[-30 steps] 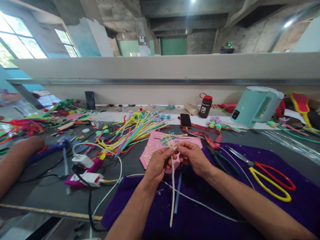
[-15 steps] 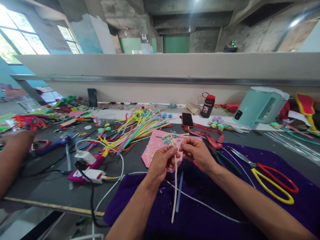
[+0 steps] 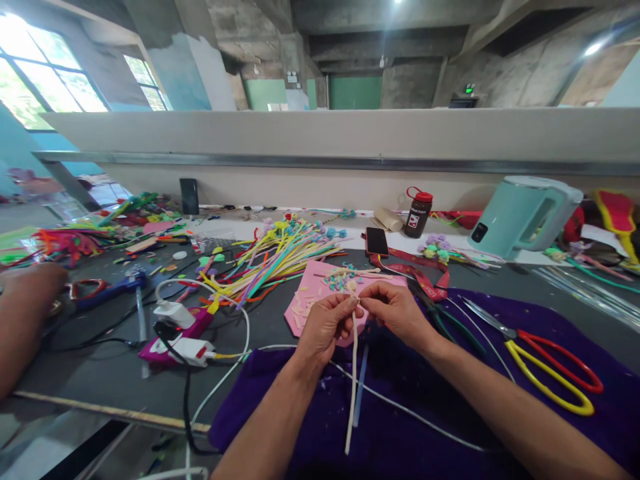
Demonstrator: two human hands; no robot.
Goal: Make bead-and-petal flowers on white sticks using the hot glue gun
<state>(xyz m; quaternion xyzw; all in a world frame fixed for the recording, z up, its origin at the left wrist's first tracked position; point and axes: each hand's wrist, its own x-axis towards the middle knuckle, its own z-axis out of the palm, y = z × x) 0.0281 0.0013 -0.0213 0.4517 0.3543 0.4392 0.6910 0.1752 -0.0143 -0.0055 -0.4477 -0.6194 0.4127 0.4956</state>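
Note:
My left hand (image 3: 327, 325) is closed, thumb and fingers pinching a cream pipe cleaner (image 3: 353, 393) just under a small cream blossom-like head. The long end of the stem hangs down over the purple cloth. Beside it, my right hand (image 3: 393, 308) pinches at the top of the stem, fingertips against those of the left; what sits between them is too small to make out. Behind both hands lies a pink board (image 3: 313, 280) with short cream pieces and small teal and cream bits on it.
A bundle of coloured pipe cleaners (image 3: 280, 260) lies behind. Scissors (image 3: 540, 360) rest on purple cloth (image 3: 280, 413) at right. Around stand a kettle (image 3: 517, 217), bottle (image 3: 417, 217), phone (image 3: 377, 241) and power strip (image 3: 175, 340). Another person's arm (image 3: 25, 313) reaches in at left.
My right hand has moved in to the left, and its fingertips now meet the stem and my left fingers. The left hand keeps its pinch. The view has shifted slightly.

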